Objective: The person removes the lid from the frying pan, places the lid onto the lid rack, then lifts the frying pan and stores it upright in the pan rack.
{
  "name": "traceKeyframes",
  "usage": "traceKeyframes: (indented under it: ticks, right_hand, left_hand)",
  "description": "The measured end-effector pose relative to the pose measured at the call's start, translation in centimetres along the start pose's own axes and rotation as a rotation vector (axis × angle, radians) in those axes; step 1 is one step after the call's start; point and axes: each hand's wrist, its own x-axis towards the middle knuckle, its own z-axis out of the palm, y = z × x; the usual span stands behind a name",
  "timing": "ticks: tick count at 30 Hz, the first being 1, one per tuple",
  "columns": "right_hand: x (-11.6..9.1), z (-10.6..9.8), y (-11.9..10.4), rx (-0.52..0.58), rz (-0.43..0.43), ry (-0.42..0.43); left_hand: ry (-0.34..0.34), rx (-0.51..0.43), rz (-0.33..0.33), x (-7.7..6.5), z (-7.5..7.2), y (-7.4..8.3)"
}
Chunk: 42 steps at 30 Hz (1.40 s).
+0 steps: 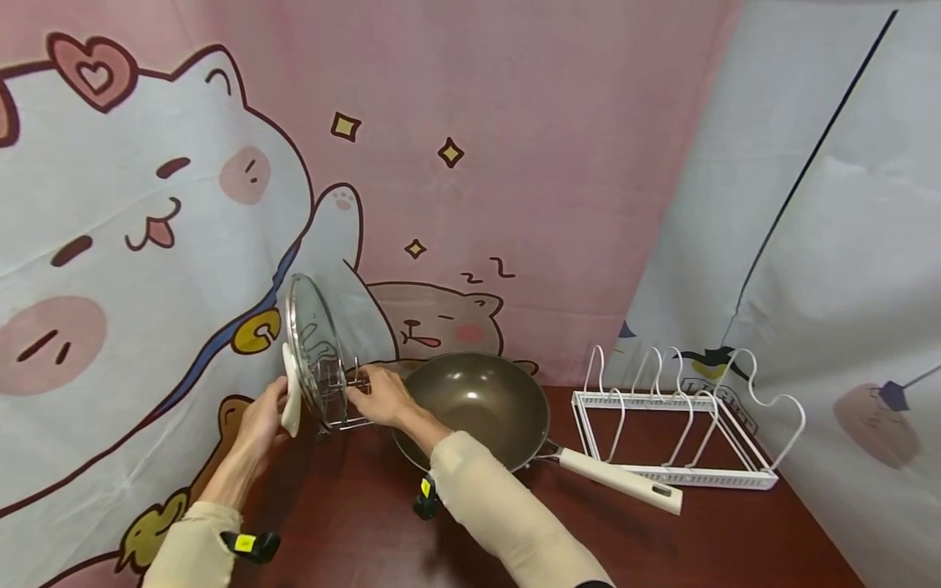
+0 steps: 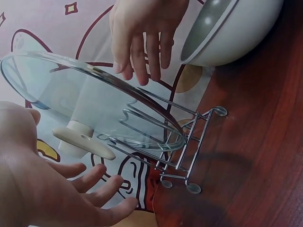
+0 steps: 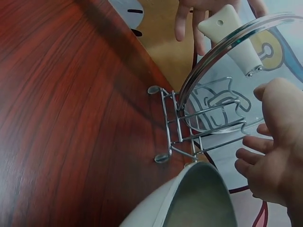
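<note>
A glass pot lid (image 1: 312,322) with a metal rim and a cream handle (image 2: 84,141) stands on edge, tilted, in a small chrome wire rack (image 3: 166,124). My left hand (image 1: 259,420) is beside the lid's handle, its fingers spread and loosely bent; the left wrist view shows a gap between them and the handle. On the lid's other side is my right hand (image 1: 384,395), close to the rack's upright wires. Its fingers (image 2: 152,59) hang relaxed with nothing in them.
A brown-lined wok (image 1: 478,416) sits right of the small rack, partly behind my right forearm, its cream handle (image 1: 617,480) pointing right. Farther right stands a white rack (image 1: 706,476) with tall curved dividers. Printed curtains (image 1: 559,163) hang behind the dark red table (image 1: 353,531).
</note>
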Motion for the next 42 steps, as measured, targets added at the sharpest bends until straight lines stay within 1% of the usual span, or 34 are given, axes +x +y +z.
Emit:
traceKeyframes:
  ticks: [3,9,12,16,18,22,31,36,42]
  right_hand:
    - [-0.4,-0.5,0.2,0.0,-0.029,-0.016]
    - [-1.4,-1.4,0.6,-0.025,-0.104,-0.059]
    - [-1.9,-1.9,0.6,-0.035,-0.139,-0.075]
    - [-2.5,-2.6,0.5,-0.064,-0.163,-0.089]
    - [-2.7,-3.0,0.4,-0.086,-0.172,-0.105]
    - [-3.1,-3.4,0.4,-0.126,-0.192,-0.124]
    - [-4.6,-4.1,0.9,-0.172,-0.219,-0.153]
    - [-5.4,-4.5,1.3,-0.177,-0.221,-0.157]
    - [-6.9,-4.8,1.6,-0.202,-0.215,-0.171]
  left_hand:
    - [0.015,0.019,0.016,-0.2,0.0,0.1]
    - [0.037,0.132,0.063,-1.0,-0.1,-0.1]
    - [0.047,0.164,0.089,-1.5,-0.1,-0.2]
    - [0.073,0.228,0.139,-1.9,-0.1,-0.2]
    - [0.098,0.269,0.161,-2.2,-0.2,-0.2]
    - [0.128,0.331,0.182,-2.6,-0.4,-0.2]
    - [0.152,0.377,0.206,-3.4,-0.3,-0.4]
    - [0.162,0.405,0.239,-3.6,-0.2,-0.8]
    - [0.192,0.419,0.282,-4.2,0.2,-1.1]
